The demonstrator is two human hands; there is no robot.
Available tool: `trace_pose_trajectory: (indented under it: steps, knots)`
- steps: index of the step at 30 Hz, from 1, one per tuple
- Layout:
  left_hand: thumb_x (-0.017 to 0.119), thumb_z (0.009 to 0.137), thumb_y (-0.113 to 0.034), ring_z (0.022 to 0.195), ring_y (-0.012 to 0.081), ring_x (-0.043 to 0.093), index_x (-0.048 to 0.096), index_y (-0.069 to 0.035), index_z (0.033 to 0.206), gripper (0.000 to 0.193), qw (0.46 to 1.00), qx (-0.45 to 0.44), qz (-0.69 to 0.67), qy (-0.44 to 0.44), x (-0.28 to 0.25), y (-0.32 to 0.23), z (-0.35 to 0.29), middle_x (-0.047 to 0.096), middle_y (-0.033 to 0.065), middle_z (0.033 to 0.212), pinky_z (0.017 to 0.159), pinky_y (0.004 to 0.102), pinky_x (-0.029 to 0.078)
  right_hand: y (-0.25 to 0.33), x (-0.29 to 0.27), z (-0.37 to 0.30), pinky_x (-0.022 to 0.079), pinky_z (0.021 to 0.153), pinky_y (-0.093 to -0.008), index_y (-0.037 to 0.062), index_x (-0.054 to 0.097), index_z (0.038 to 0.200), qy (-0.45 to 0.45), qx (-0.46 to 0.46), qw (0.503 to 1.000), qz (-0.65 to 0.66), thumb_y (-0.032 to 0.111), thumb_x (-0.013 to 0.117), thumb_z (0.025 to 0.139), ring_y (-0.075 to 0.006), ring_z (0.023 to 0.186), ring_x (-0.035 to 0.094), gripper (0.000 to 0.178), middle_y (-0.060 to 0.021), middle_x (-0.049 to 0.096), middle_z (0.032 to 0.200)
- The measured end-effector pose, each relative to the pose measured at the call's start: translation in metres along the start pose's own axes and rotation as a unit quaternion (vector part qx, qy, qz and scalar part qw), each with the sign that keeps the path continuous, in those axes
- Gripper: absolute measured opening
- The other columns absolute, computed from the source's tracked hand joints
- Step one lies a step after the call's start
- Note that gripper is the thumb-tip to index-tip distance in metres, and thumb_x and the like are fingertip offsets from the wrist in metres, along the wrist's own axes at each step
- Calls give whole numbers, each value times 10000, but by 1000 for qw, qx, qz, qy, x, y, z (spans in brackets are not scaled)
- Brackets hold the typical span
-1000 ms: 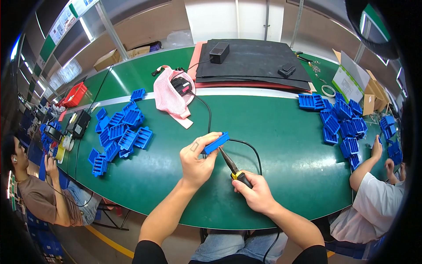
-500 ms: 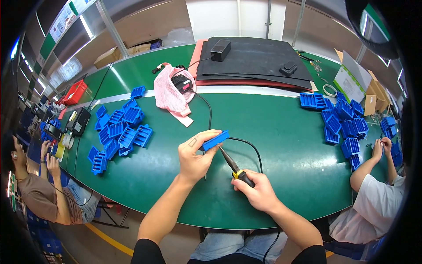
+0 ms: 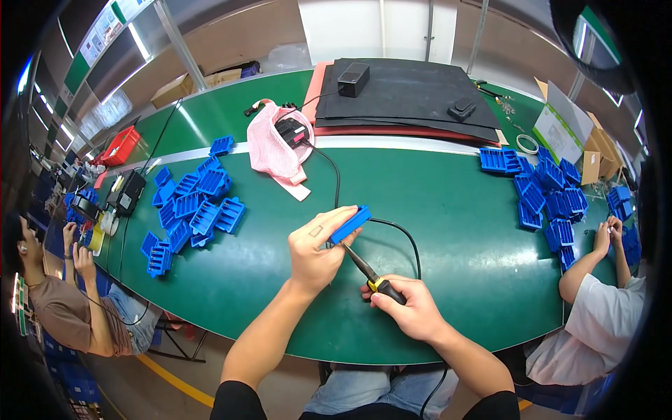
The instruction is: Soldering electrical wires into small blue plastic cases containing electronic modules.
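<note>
My left hand grips a blue slotted plastic part, held tilted above the green table. In my right hand is a pair of long-nose pliers with black and yellow handles. The tips of the pliers meet the near lower edge of the blue part, close to my left fingers. What the jaws hold there, if anything, is too small to tell. A black cable loops over the table behind both hands.
Blue slotted parts lie in a heap at the left and another at the right. A pink cloth bag and black sheets lie at the back of the green table. People sit working at both sides.
The blue part has tilted more steeply in my left hand. My right hand and the pliers have shifted slightly, with the tips still at its lower edge.
</note>
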State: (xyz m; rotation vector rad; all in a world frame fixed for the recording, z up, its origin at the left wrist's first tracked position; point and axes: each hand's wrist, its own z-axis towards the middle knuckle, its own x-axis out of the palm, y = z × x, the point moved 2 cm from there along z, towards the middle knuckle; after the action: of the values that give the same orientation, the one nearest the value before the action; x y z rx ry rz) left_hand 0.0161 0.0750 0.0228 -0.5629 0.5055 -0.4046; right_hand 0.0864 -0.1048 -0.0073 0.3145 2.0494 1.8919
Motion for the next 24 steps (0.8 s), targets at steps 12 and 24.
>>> trace_pose_trajectory:
  steps: [12, 24]
  knots:
    - [744, 688, 86, 903, 269, 704, 702, 12, 1013, 336, 1000, 2, 7, 2, 3, -2, -2, 715, 163, 999, 796, 313, 548, -1, 0, 0, 495, 772, -273, -55, 639, 930, -4, -34, 999, -15, 71, 603, 910, -143, 834, 623, 132, -85, 645, 924]
    - [752, 672, 87, 837, 263, 697, 699, -3, 1020, 363, 999, 20, -14, 21, -2, -4, 1, 718, 138, 982, 713, 306, 555, 6, 1, -2, 418, 632, -258, -31, 572, 805, 2, -52, 999, -11, 84, 607, 904, -103, 692, 517, 156, -42, 557, 791]
